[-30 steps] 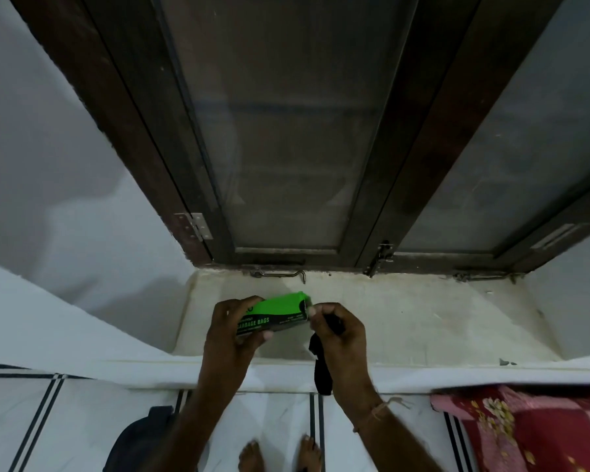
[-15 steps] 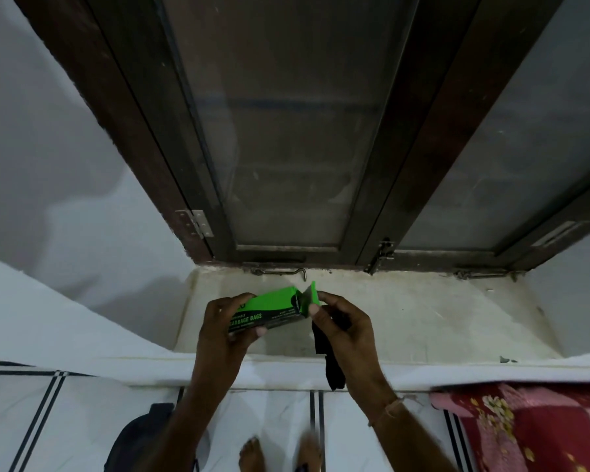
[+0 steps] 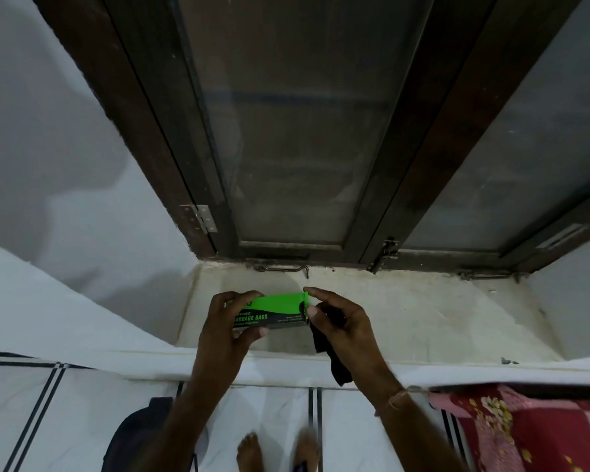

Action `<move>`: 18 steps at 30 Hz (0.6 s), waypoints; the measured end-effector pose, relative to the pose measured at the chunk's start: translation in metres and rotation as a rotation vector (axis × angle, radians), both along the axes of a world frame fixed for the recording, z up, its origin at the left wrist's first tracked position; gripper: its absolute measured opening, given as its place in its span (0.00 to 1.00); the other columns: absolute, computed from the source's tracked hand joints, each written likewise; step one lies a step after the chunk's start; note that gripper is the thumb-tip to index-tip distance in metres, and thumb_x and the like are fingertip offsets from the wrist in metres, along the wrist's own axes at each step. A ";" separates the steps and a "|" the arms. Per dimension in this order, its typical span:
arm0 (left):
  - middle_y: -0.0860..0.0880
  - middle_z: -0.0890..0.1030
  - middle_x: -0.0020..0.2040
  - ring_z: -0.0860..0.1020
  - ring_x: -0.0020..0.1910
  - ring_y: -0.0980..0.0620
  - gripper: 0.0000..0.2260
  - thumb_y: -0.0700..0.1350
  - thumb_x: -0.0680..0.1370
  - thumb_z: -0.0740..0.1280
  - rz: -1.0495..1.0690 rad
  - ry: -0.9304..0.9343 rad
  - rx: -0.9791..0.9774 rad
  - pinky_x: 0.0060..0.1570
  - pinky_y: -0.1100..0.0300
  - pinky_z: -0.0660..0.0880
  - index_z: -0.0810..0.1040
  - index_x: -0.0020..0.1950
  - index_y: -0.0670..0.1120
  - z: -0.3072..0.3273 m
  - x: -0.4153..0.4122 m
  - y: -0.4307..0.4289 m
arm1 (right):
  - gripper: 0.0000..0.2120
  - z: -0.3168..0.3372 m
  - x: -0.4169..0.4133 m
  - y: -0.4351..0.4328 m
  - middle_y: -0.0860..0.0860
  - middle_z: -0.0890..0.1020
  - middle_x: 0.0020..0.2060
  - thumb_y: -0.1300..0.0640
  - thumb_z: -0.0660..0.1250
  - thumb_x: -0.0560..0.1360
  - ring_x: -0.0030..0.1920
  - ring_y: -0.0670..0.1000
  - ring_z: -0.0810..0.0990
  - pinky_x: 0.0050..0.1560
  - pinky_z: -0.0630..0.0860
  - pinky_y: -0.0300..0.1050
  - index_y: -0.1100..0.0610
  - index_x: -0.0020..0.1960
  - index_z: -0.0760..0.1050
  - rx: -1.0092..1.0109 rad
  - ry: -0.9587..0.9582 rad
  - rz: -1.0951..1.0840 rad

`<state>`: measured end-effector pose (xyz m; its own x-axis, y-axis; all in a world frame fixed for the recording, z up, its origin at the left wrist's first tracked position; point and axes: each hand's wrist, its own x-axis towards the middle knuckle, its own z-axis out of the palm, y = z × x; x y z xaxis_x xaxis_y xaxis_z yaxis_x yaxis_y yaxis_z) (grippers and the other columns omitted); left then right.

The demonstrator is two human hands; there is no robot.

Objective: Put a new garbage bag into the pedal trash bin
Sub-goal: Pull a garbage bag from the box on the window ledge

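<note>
Dark brown wooden window frame (image 3: 143, 137) with frosted glass panes fills 12 o'clock. Beneath it a pale stone sill (image 3: 423, 318) runs from centre to 3 o'clock. The white floor tiles with black lines (image 3: 82, 420) lie from 8 to 6 o'clock, a red floral cloth (image 3: 532, 430) at 4 o'clock, and a dark rounded object (image 3: 140, 434), not identifiable, at 7 o'clock. Just below centre, my left hand (image 3: 223, 332) is clenched round the green-and-black cardboard box of garbage bags (image 3: 276, 310), held level over the sill. My right hand (image 3: 341, 327), at the box's 3 o'clock end, sets its thumb against the end flap. Its remaining fingers are curled round a folded black plastic garbage bag (image 3: 336, 364) that hangs toward 6 o'clock.
</note>
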<state>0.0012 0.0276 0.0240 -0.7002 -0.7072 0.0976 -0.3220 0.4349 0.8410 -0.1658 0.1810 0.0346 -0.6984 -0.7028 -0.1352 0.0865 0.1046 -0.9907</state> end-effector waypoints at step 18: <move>0.50 0.72 0.67 0.76 0.60 0.55 0.25 0.41 0.73 0.78 0.083 -0.082 -0.043 0.54 0.73 0.74 0.78 0.69 0.49 -0.012 -0.001 -0.003 | 0.17 -0.028 0.003 -0.010 0.50 0.85 0.52 0.63 0.75 0.76 0.54 0.49 0.84 0.54 0.80 0.42 0.55 0.64 0.83 0.026 -0.107 0.020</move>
